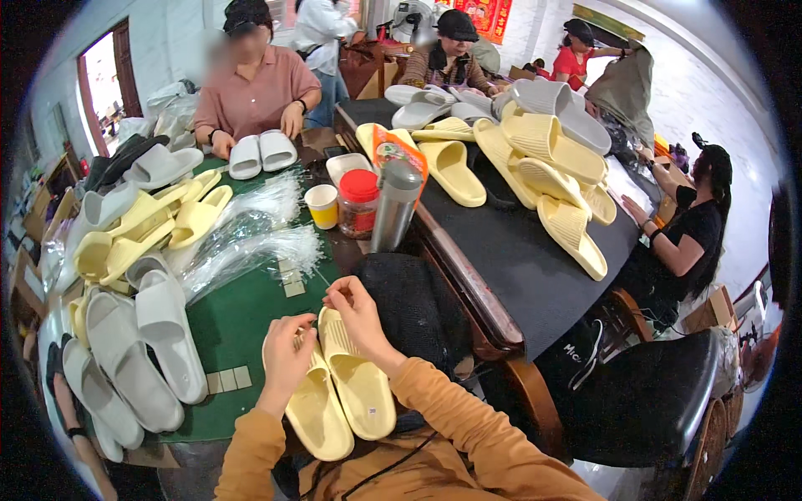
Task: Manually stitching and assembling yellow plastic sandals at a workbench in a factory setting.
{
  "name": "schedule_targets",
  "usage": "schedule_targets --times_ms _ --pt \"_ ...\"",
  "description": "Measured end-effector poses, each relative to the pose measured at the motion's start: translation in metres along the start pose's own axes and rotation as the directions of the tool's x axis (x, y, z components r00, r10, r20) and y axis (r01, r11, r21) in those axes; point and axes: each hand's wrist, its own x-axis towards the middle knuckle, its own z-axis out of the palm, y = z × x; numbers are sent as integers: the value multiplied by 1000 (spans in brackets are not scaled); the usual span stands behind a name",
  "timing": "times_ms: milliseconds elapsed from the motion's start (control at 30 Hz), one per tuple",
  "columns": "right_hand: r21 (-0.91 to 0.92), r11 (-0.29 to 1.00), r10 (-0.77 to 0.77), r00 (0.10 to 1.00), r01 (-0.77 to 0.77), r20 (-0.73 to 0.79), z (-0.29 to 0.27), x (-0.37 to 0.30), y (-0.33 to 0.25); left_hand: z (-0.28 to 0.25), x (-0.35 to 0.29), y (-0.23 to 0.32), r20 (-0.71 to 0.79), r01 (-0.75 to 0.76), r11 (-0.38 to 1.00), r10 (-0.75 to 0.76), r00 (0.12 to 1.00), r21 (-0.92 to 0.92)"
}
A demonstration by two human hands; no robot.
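Note:
A pair of pale yellow slide slippers [365, 401] lies side by side at the near table edge, toes pointing away from me. My left hand [288, 359] rests over the strap of the left slipper, thumb and fingers drawn together; what they pinch is hidden. Above the toe of the right slipper, my right hand [357, 319] is closed in a pinch. A thin clear plastic strand [322, 276] sticks up from its fingertips. Past the hands lie bundles of similar clear strands [280, 250], partly in plastic bags, on the green table top [251, 321].
Grey slippers [138, 351] and yellow slippers [196, 217] crowd the left side. A paper cup [322, 206], red-lidded jar [357, 204] and steel tumbler [396, 204] stand ahead. On the black table [501, 250] more slippers are piled. Across from me, a person handles grey slippers [261, 154]; others work nearby.

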Motion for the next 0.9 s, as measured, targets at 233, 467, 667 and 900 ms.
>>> schedule_targets --times_ms 233,467,667,900 --pt "-47 997 -56 998 55 -23 0 3 14 -3 -4 1 61 -293 925 287 956 243" --pt "-53 998 -45 999 43 -28 -2 3 11 -5 -31 28 235 -334 843 254 938 423" --pt "-155 988 -7 1000 10 21 -4 1 5 -3 -53 35 254 -313 814 211 944 489" --pt "-219 970 -103 995 105 19 -3 -1 5 -7 -88 60 263 -292 838 185 947 461"
